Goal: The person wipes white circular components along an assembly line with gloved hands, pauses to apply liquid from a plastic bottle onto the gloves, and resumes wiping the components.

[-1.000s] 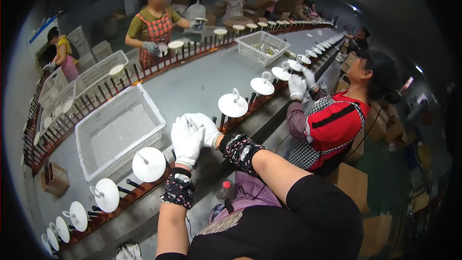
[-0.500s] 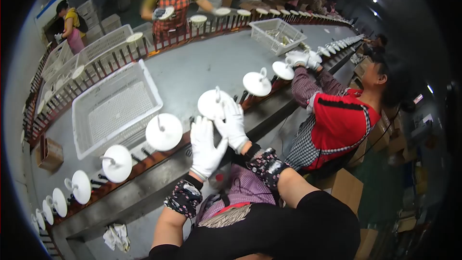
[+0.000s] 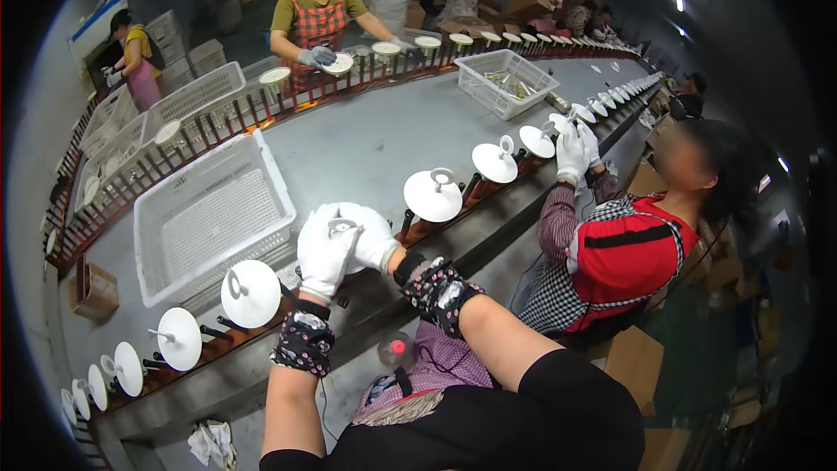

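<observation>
My left hand [image 3: 321, 255], in a white glove, is closed at the near left side of a white disc with an upright ring [image 3: 343, 225]. On the right side of that disc is my right hand [image 3: 375, 242], also gloved, with its fingers curled over the edge; the gloves hide most of the disc. Similar pieces stand on black posts in a row along the table edge, the closest being a disc to the left [image 3: 250, 294] and a disc to the right [image 3: 432, 195].
A large white plastic crate [image 3: 283, 196] rests on the grey table [image 3: 375, 135] beyond my hands. Farther back is a smaller crate [image 3: 478, 83] with small parts. A co-worker in red [image 3: 623, 253] works close on my right; another person [image 3: 318, 13] stands across the table.
The row of discs has shifted left and towards me. Both hands have moved left and come together around one disc. The co-worker on the right has raised their hands.
</observation>
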{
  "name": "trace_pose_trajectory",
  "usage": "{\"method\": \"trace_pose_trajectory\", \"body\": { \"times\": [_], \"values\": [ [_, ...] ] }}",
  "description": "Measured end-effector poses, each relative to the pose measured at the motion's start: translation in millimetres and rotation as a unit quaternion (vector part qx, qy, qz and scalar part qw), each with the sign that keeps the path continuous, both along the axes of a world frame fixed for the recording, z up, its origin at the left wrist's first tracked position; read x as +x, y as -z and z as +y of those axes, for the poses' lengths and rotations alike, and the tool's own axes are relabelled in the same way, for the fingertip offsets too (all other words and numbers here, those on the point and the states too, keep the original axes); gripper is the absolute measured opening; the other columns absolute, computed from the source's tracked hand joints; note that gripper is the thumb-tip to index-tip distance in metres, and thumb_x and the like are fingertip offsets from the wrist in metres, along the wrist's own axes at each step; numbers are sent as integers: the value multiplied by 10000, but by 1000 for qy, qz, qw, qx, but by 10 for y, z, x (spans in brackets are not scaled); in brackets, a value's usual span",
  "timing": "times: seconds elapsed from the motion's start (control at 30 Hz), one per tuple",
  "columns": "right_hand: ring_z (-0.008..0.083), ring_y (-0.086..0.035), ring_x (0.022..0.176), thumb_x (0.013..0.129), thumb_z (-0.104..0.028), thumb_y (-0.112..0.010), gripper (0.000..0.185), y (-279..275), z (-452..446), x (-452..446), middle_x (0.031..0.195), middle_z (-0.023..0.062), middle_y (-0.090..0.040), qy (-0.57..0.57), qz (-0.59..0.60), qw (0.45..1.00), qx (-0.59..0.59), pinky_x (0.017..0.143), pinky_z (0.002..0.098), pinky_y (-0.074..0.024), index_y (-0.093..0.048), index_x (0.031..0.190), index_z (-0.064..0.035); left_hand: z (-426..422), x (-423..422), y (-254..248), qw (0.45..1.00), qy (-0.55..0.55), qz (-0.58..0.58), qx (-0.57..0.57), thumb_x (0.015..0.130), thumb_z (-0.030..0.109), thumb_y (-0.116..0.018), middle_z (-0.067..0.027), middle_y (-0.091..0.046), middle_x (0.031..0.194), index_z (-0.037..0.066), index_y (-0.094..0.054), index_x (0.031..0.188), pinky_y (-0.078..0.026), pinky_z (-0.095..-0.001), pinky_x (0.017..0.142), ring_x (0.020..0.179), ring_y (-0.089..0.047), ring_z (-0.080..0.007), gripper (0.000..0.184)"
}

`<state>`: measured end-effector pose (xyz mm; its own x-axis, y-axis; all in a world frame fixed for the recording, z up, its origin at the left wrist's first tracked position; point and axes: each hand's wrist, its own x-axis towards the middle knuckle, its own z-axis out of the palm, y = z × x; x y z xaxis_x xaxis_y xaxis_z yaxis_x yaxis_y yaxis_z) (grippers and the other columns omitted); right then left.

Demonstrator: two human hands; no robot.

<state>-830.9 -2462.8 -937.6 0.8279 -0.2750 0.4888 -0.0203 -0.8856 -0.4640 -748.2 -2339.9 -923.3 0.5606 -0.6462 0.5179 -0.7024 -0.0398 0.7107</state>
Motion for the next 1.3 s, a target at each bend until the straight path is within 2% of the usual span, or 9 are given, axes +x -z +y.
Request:
{"method": "trace_pose_trajectory", "body": {
  "times": [0.13, 0.2, 0.37, 0.47, 0.6, 0.8, 1.03, 1.2, 1.3],
  "values": [
    [375, -559, 1347, 967, -283, -558, 434, -460, 502, -456, 1381, 194, -638, 52, -70, 996, -6, 1199, 523, -393, -663, 1322, -57, 364, -430, -168, 991, -50, -124, 11, 957, 208, -680, -233, -652, 1408, -13, -676, 1344, -322, -602, 1260, 1405, -548, -439, 445],
    [366, -481, 1448, 969, -306, -548, 507, 72, 588, -663, 1482, 185, -582, 82, -63, 992, -73, 1273, 538, -300, -632, 1399, -51, 508, -755, 115, 976, -107, -187, 22, 973, 228, -627, -250, -570, 1503, -37, -603, 1430, -251, -624, 1272, 1470, -455, -470, 528],
    [354, -418, 1509, 929, -282, -604, 566, 164, 242, -1417, 1539, 214, -533, 195, 9, 977, -86, 1315, 603, -158, -605, 1422, -3, 395, -1494, 233, 994, 90, -65, 21, 959, 196, -683, -252, -514, 1559, -43, -520, 1509, -251, -582, 1290, 1538, -385, -480, 621],
    [382, -424, 1488, 942, -366, -638, 584, 9, -301, -1367, 1466, 218, -579, 310, -127, 942, -2, 1300, 599, -189, -629, 1361, 39, -23, -1570, 219, 991, 64, -114, 2, 959, 292, -757, -294, -552, 1497, -91, -530, 1467, -240, -599, 1296, 1524, -403, -472, 676],
    [362, -463, 1485, 972, -469, -578, 538, 338, -1081, -981, 1517, 186, -586, 288, 88, 943, -145, 1271, 538, -276, -688, 1353, -106, -930, -1214, 10, 995, -1, -72, 65, 977, 363, -725, -313, -505, 1558, -81, -473, 1538, -249, -555, 1297, 1535, -380, -470, 758],
    [335, -719, 1157, 958, -324, -615, 319, -109, -1521, -644, 1222, 164, -763, 8, 126, 987, -101, 1005, 439, -561, -749, 1149, -106, -1574, -800, -512, 983, 22, -23, 179, 949, 508, -694, -200, -739, 1259, -21, -715, 1301, -431, -451, 1190, 1252, -659, -378, 636],
    [351, -730, 1090, 951, -317, -617, 302, -14, -1453, -648, 1159, 179, -767, 5, -18, 997, 77, 990, 438, -565, -743, 1113, -96, -1391, -825, -81, 998, -26, -48, 16, 912, 316, -771, -219, -735, 1288, -17, -729, 1267, -460, -472, 1184, 1270, -662, -405, 489],
    [414, -535, 1399, 977, -245, -605, 472, -133, -976, -1358, 1439, 193, -637, 57, -57, 997, -6, 1223, 533, -377, -641, 1377, 2, -1046, -1559, -460, 991, -55, -118, 12, 907, 199, -708, -252, -614, 1458, -16, -625, 1414, -271, -617, 1269, 1452, -493, -447, 556],
    [337, -385, 1556, 998, -345, -489, 543, 67, -1032, -1817, 1575, 148, -540, 72, 53, 991, -102, 1313, 598, -171, -615, 1456, -81, -984, -2015, 284, 980, -76, -160, 92, 971, 185, -625, -250, -476, 1606, -84, -456, 1566, -208, -570, 1292, 1548, -343, -494, 675]
  ]
}}
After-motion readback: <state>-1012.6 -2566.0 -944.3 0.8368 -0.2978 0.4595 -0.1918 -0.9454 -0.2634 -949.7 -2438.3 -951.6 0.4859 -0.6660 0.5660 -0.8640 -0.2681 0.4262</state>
